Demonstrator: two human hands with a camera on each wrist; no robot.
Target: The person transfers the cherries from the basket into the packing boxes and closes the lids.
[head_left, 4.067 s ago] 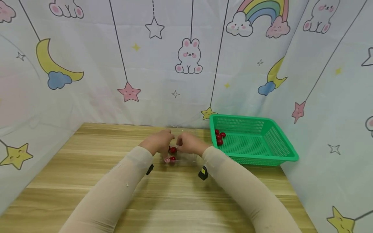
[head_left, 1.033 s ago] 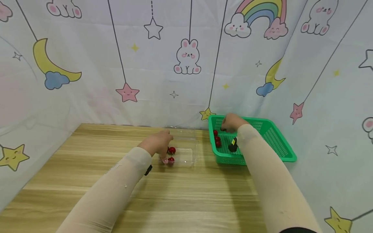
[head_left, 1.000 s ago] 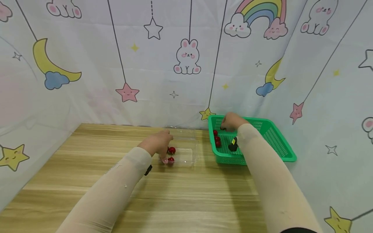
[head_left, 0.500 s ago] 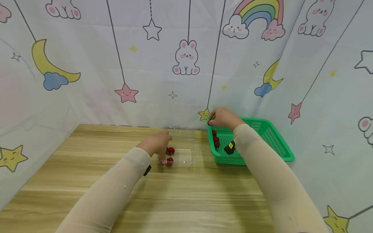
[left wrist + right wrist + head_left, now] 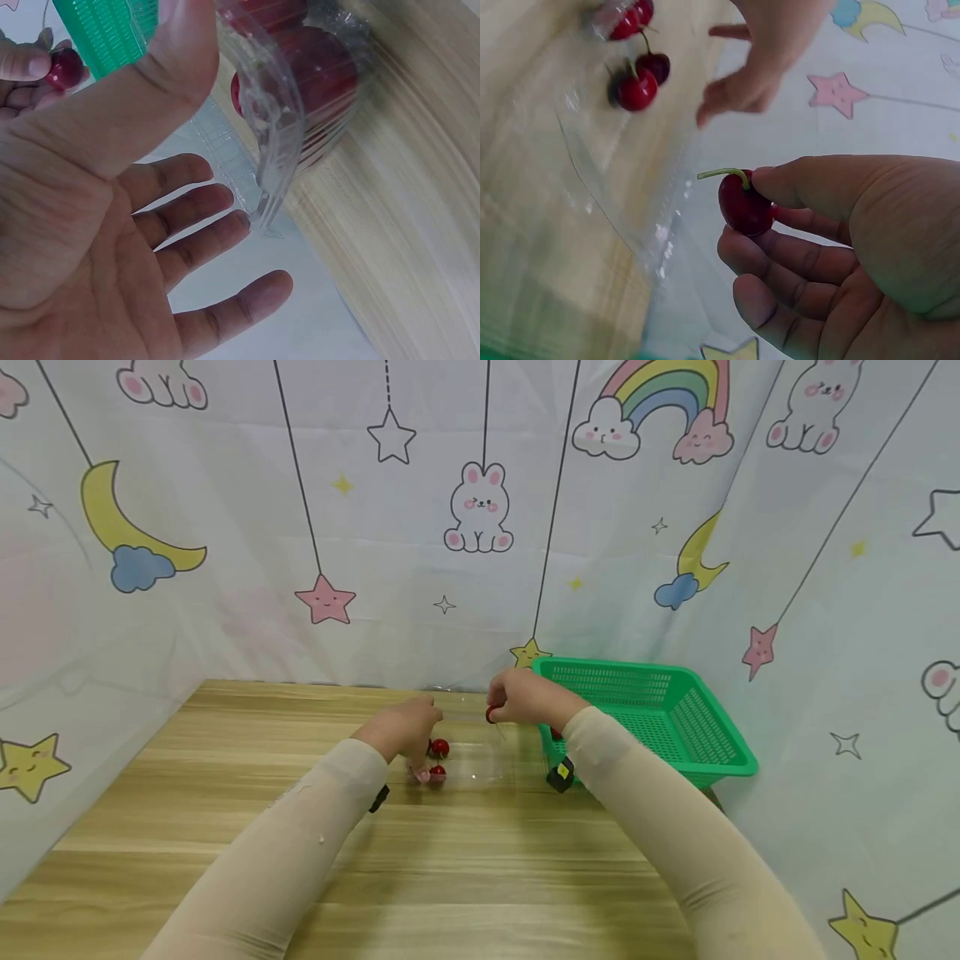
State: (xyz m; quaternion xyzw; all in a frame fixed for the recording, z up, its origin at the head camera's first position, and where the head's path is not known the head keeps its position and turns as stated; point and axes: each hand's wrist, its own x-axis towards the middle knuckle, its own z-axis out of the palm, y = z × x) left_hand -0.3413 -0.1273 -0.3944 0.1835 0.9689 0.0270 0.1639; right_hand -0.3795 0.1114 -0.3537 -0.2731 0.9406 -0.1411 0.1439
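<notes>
The right hand (image 5: 531, 697) pinches a stemmed cherry (image 5: 744, 204) near the far right part of a clear box (image 5: 476, 762). The left hand (image 5: 401, 729), fingers extended, spans the box's left end, beside more cherries (image 5: 440, 748). At right sits a green basket (image 5: 708, 727).

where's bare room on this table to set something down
The table is bare between the sleeves, in front of the clear container, and left of the left sleeve. The green basket shows bare mesh at right. Crowded: the container's left end, with cherries and the left hand, and by the basket's left rim, where the right hand pinches another cherry.
</notes>
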